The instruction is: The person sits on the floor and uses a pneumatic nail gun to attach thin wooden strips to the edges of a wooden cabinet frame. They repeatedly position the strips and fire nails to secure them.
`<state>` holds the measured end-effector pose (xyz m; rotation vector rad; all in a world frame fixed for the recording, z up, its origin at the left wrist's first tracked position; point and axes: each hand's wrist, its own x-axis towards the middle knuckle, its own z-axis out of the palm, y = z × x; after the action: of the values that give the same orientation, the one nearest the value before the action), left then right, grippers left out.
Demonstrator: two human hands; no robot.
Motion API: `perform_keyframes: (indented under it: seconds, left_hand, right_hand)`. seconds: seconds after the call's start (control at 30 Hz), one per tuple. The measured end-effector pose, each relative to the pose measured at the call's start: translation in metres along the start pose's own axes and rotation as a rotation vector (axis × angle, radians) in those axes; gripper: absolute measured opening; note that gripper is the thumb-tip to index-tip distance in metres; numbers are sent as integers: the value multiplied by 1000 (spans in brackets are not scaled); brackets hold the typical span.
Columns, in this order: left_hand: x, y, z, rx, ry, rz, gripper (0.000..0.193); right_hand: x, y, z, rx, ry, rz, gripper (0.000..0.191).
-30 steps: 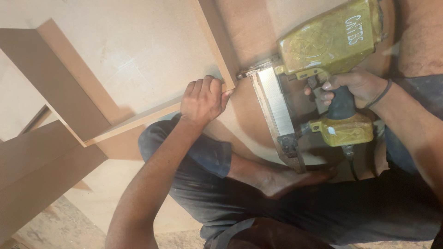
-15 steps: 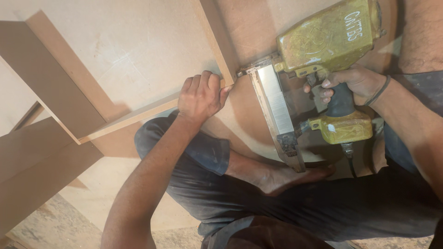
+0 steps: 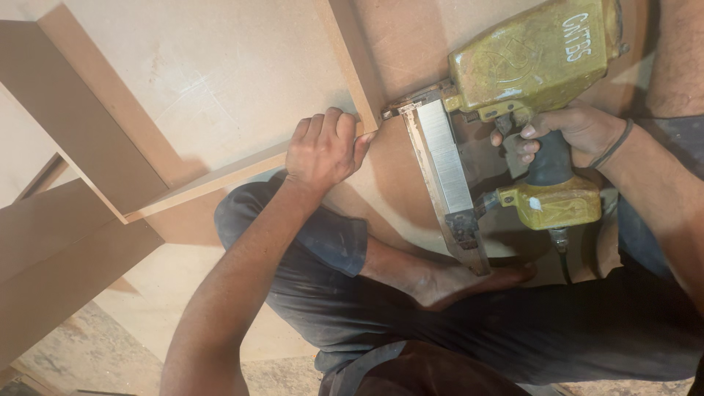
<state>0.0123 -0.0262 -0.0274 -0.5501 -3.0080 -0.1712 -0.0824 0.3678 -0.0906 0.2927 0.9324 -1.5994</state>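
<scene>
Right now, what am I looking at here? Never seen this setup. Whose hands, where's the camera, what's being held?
There is no machine here: the single view comes from a camera worn on a person's head, looking down at their own two bare hands and folded legs. The left hand presses on the corner where two fibreboard strips meet on edge over a large board. The right hand, with a dark band at the wrist, grips the dark handle of a yellow pneumatic nail gun. Its nose sits at that corner, and its long metal magazine points back toward the person. More boards lie at the left.
</scene>
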Motion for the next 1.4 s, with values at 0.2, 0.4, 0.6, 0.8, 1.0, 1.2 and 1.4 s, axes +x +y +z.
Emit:
perform_keyframes:
  seconds: [0.2, 0.4, 0.6, 0.8, 1.0, 1.2, 1.4]
  left_hand:
    - [-2, 0, 0, 14, -21, -1, 33]
    - [0, 1, -4, -8, -11, 0, 33]
    - [-5, 1, -1, -3, -3, 5, 31]
    - [-6, -3, 1, -31, -52, -12, 33]
    - [-5, -5, 3, -69, -27, 0, 30]
    - [-5, -6, 5, 9, 32, 20, 35]
    - [4, -3, 2, -48, 55, -71, 39]
  right_hand:
    - [3, -1, 1, 19, -41, 6, 53]
    - [3, -7, 8, -7, -28, 37, 53]
    - [5, -4, 3, -74, -93, -12, 39]
    - [8, -1, -5, -69, -35, 8, 36]
    - [10, 0, -9, -76, 23, -7, 42]
    - [11, -11, -8, -202, 183, 13, 35]
    - [-10, -2, 40, -799, 717, -360, 40]
